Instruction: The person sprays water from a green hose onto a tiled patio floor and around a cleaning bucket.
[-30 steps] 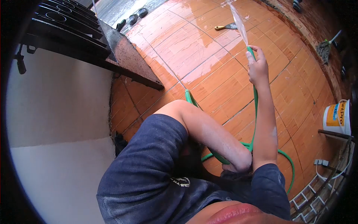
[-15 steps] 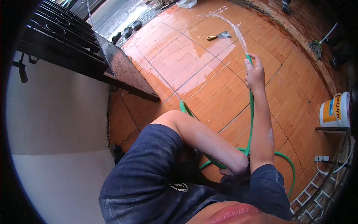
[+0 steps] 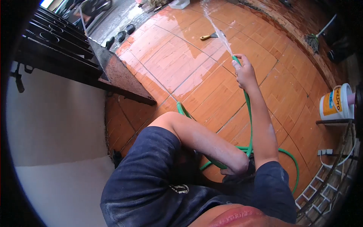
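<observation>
My right hand point(image 3: 245, 73) is closed around the end of a green garden hose point(image 3: 248, 113), thumb near the opening. A stream of water point(image 3: 221, 36) sprays from it toward the far floor. The stream crosses in front of the blade of a putty knife, whose yellow handle point(image 3: 205, 38) lies on the tiles. My left arm is bent across my body. My left hand point(image 3: 239, 168) curls down at my waist beside a loop of the hose; its fingers are mostly hidden, so its grip does not show.
Wet orange tiles point(image 3: 189, 56) spread ahead, with hose coils at my right. A black metal gate point(image 3: 64, 60) and stone ledge point(image 3: 126, 77) stand left. A paint bucket point(image 3: 334, 104) is at right, a mop point(image 3: 313, 42) behind it. Dark stones point(image 3: 121, 36) edge the street.
The water stream now reaches farther up and left and crosses the putty knife's blade. My right hand, still on the hose, appears slightly left. A vehicle shows in the street.
</observation>
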